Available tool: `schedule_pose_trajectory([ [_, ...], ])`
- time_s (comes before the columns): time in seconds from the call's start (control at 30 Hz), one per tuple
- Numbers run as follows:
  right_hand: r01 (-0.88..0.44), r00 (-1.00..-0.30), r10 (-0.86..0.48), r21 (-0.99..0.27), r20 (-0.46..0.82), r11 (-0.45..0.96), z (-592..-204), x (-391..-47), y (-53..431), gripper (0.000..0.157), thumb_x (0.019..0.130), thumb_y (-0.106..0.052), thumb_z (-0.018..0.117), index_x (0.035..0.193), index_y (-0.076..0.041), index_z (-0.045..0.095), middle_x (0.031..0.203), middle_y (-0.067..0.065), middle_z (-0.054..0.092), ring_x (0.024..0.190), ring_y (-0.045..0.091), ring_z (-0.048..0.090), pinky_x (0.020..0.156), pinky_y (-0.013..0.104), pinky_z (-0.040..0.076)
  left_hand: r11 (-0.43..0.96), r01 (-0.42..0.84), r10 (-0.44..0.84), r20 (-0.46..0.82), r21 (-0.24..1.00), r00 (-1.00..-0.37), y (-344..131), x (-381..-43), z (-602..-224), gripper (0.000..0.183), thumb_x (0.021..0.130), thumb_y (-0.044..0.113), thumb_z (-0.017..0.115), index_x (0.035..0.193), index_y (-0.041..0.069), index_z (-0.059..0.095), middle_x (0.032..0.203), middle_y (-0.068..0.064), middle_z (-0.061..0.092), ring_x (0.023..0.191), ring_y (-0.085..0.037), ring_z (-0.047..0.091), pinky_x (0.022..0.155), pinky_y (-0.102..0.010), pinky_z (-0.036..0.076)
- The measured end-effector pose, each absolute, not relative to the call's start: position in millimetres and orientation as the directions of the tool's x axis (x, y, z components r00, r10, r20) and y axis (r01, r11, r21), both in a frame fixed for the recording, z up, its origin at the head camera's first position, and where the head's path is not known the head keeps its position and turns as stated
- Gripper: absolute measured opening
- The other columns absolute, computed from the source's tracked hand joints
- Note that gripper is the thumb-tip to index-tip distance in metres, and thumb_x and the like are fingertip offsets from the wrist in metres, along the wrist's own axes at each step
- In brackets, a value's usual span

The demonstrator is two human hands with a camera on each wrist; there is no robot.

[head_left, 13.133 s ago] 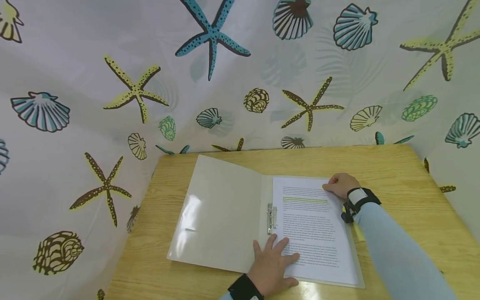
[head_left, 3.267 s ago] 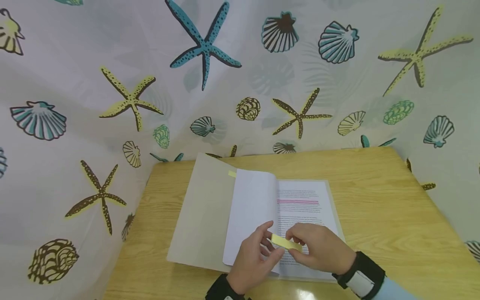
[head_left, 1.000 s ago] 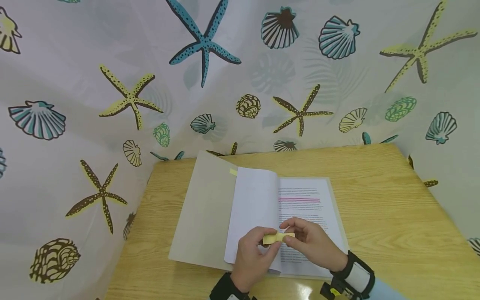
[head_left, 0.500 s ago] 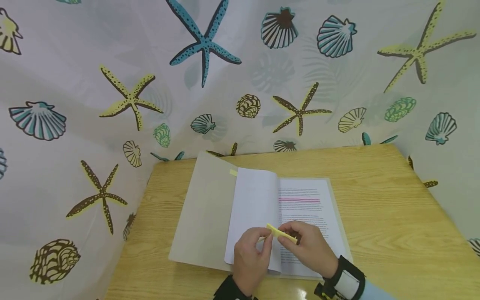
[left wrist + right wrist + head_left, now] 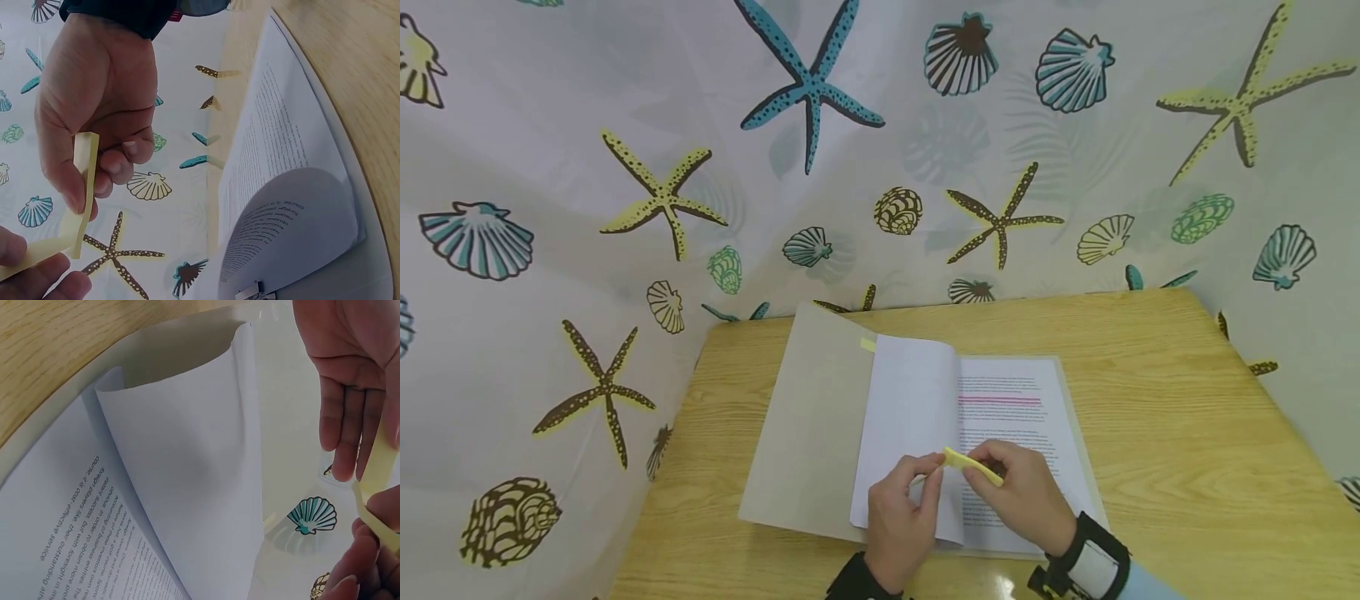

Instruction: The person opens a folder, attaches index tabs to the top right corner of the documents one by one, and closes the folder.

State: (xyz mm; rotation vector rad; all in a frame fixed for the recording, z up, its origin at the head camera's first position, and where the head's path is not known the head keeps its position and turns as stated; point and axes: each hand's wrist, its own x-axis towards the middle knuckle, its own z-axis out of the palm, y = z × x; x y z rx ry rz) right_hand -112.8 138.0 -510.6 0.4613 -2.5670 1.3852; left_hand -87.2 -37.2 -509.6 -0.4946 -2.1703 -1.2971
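Note:
Over the open folder, my right hand [image 5: 1030, 492] pinches a thin pad of yellow sticky notes [image 5: 976, 467] between thumb and fingers. My left hand [image 5: 898, 517] meets it at the pad's left end, thumb and index finger pinching one pale yellow sticky note [image 5: 37, 253]. In the left wrist view this note bends away from the pad and still touches it near its end. Below lie a printed page [image 5: 1007, 433] with a pink highlighted line and a turned-over sheet [image 5: 910, 408], its blank back up. A yellow tab [image 5: 867, 344] sticks out from that sheet's upper left edge.
The off-white folder [image 5: 805, 442] lies open on a wooden table [image 5: 1187, 417], its left cover partly raised. A metal ring clip [image 5: 253, 290] shows near the folder's spine in the left wrist view. A shell-and-starfish curtain [image 5: 865, 150] stands behind and at both sides.
Since the first frame, the yellow-highlighted page has been turned left, a yellow tab at its edge. Within the last second the pad turned edge-on, and the left hand's pinch moved onto one note.

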Motion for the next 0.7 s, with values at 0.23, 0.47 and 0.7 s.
schedule_pose_trajectory([
  [0.23, -0.275, -0.961, -0.124, -0.794, 0.248, 0.542, -513, -113, 152, 0.009, 0.082, -0.011, 0.074, 0.085, -0.016, 0.068, 0.076, -0.011, 0.064, 0.059, 0.004, 0.05, 0.051, 0.022, 0.043, 0.443, 0.565, -0.001, 0.63, 0.696, -0.776, -43, -88, -508, 0.007, 0.09, 0.001, 0.064, 0.095, 0.006, 0.064, 0.096, -0.003, 0.073, 0.089, -0.014, 0.069, 0.07, -0.022, 0.054],
  [0.47, -0.055, -0.998, -0.037, -0.761, 0.041, 0.646, -510, -122, 204, 0.018, 0.09, -0.02, 0.067, 0.101, -0.005, 0.067, 0.082, 0.0, 0.064, 0.072, 0.013, 0.057, 0.058, 0.024, 0.047, 0.429, 0.532, -0.034, 0.602, 0.73, -0.798, -49, -88, -504, 0.009, 0.088, 0.001, 0.065, 0.093, 0.009, 0.064, 0.09, 0.0, 0.072, 0.079, -0.009, 0.069, 0.066, -0.022, 0.054],
  [0.7, 0.095, -0.994, 0.044, -0.649, -0.095, 0.755, -535, -140, 282, 0.043, 0.094, -0.031, 0.059, 0.118, 0.005, 0.059, 0.093, 0.012, 0.065, 0.078, 0.021, 0.059, 0.056, 0.028, 0.047, 0.393, 0.537, -0.038, 0.597, 0.746, -0.801, -54, -89, -505, 0.012, 0.083, -0.005, 0.068, 0.088, 0.004, 0.063, 0.085, -0.002, 0.07, 0.078, -0.014, 0.07, 0.064, -0.022, 0.055],
])
